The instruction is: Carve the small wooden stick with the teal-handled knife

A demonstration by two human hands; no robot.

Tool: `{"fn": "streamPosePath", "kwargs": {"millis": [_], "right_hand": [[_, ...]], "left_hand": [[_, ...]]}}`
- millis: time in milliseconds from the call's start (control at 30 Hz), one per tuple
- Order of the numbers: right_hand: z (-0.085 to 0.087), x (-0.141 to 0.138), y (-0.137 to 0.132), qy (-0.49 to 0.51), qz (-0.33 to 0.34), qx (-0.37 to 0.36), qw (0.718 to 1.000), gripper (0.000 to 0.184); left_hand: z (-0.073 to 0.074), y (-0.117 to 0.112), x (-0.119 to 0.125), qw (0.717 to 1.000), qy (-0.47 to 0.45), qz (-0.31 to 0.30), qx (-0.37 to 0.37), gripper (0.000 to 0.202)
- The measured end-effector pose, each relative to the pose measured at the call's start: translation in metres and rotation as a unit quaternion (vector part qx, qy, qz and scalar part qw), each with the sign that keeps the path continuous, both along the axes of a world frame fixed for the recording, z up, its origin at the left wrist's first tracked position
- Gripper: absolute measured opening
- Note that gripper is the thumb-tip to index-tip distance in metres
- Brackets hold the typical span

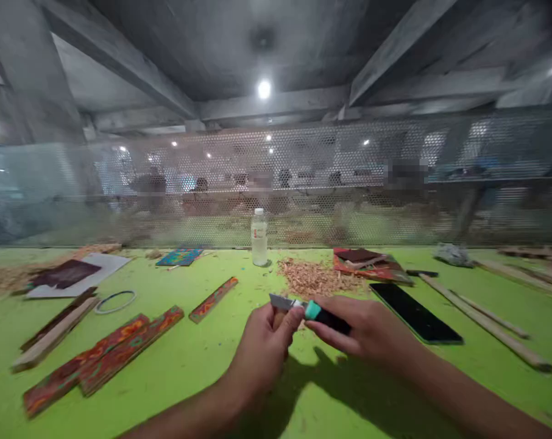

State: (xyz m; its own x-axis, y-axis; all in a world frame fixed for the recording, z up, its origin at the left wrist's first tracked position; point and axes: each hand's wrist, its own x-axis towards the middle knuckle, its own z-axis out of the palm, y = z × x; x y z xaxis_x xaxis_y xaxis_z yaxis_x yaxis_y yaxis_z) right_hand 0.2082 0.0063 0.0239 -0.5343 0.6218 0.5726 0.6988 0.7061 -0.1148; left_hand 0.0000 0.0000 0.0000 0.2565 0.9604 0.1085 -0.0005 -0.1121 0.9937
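My right hand [360, 323] is wrapped round a utility knife [324, 313] with a black and teal handle, its blade pointing left. Close against the blade, my left hand [263, 341] is closed in a pinch, thumb beside the knife's front end. Whatever lies between the left fingers is hidden; I cannot tell whether they grip the knife itself or a small piece. Both hands are above the green table [212, 378]. Just behind them a heap of wood shavings [312, 277] lies on the tabletop.
A bottle [259, 239] stands upright ahead, before a perforated screen [294, 207]. Patterned wooden strips [132, 350], a ring [115, 302] and plain sticks lie left. Rightward are a black phone [415, 314], long sticks [490, 323] and stacked sandpaper-like sheets [362, 257].
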Motion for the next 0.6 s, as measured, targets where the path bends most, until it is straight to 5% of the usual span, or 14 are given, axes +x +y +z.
{"fn": "streamPosePath", "kwargs": {"millis": [167,333,600], "right_hand": [[-0.008,0.001,-0.002,0.047,-0.028,0.012,0.998,0.027],[0.004,0.014,0.003,0.093,-0.066,0.036,0.993,0.032],[0.008,0.012,0.004,-0.013,0.054,-0.059,0.997,0.024]], "left_hand": [[0.004,-0.001,0.004,1.000,-0.008,0.003,-0.015,0.050],[0.004,-0.002,0.003,1.000,-0.006,-0.007,-0.010,0.043],[0.006,-0.002,0.005,1.000,0.002,-0.012,0.025,0.043]]}}
